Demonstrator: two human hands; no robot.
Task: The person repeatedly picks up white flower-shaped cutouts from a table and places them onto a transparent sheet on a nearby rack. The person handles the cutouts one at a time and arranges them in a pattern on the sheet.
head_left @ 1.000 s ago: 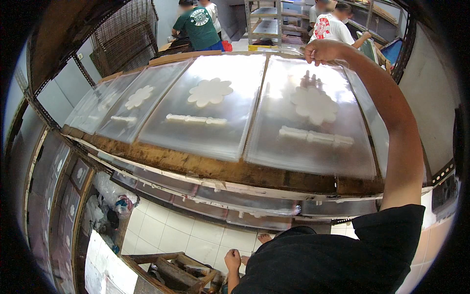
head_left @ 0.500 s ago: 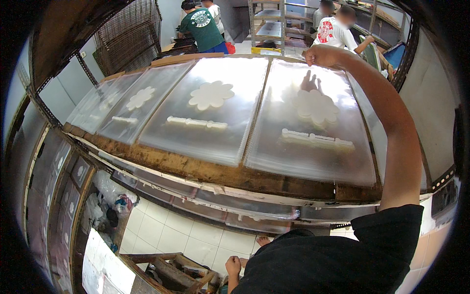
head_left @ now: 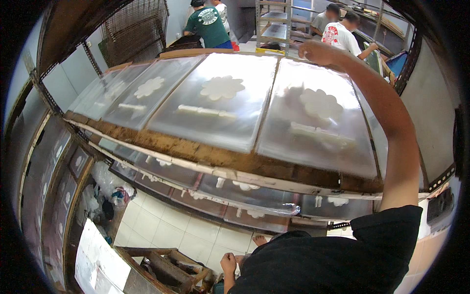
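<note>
My right arm reaches over the rack's upper shelf, and my right hand (head_left: 316,52) is closed at the far edge of the rightmost clear plastic sheet (head_left: 279,132). Whether its fingers pinch that sheet is too blurred to make out. Under the plastic shows a pale flower shape (head_left: 320,105) with a pale bar (head_left: 318,133) nearer me; both look hazy. To its left, similar clear sheets (head_left: 171,130) lie side by side, bearing the same flower and bar. Low beside my body, my left hand (head_left: 228,263) is curled into a loose fist, with nothing visible in it.
Lower shelves (head_left: 245,193) hold more sheets with pale shapes. A wooden frame stand (head_left: 171,277) and a white board (head_left: 100,262) are at lower left, near plastic bags (head_left: 105,183). Metal posts (head_left: 41,98) bound the rack. Two co-workers in green (head_left: 208,24) and white (head_left: 340,36) shirts work beyond.
The view has shifted, so most of the scene sits further right. My right hand has risen slightly over the far edge, and the rightmost flower and bar look hazier. My left hand stays low.
</note>
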